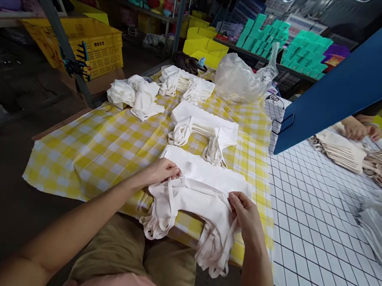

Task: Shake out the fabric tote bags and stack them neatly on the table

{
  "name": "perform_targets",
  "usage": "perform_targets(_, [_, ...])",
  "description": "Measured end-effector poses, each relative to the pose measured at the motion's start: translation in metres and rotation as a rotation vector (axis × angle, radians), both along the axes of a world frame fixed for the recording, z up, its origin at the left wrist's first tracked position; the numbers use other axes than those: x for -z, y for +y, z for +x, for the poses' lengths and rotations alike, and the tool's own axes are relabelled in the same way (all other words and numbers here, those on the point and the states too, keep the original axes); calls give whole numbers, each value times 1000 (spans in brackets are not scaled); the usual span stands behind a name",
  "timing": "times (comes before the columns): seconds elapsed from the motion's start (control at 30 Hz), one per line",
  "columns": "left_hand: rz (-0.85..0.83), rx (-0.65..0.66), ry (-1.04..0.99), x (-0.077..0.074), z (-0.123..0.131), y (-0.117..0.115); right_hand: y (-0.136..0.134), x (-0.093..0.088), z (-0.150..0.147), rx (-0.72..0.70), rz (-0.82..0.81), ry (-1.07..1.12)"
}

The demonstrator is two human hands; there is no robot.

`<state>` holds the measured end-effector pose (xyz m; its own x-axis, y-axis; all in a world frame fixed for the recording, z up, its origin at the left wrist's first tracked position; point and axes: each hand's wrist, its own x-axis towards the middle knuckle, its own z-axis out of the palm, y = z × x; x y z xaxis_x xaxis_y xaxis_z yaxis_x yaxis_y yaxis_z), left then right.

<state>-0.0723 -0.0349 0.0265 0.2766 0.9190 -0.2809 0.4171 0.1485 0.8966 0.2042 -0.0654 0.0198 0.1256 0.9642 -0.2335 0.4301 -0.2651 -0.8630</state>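
A stack of white strappy garments, like bra tops [205, 168], lies in front of me on a yellow checked cloth [97, 149]. Its straps hang over the near table edge. My left hand [163, 171] pinches the upper left part of the top garment [197, 198], near a strap. At the other end, my right hand [243, 211] has thumb and fingers closed on the same garment's upper right edge. The fabric stretches between both hands. Just beyond lies a second neat stack of these garments [208, 122].
Farther back are a loose white pile [136, 93], another white stack [187, 83] and a clear plastic bag [243, 77]. A blue panel [348, 84] slants over the right table [316, 212], where another person's hands [354, 128] are near beige fabric. A yellow crate [98, 47] stands left.
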Motion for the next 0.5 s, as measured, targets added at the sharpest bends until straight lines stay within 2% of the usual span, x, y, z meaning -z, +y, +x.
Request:
perform_targets(0.13, [-14,-30,-23,6,0,3,0,-4,-2,7,-19,9])
perform_targets(0.33, [-30,-65,26,6,2,6,2,-2,-4,39,-8,17])
perform_targets(0.5, [-178,-154,-184,-4,0,0,0,-3,-4,46,16,44])
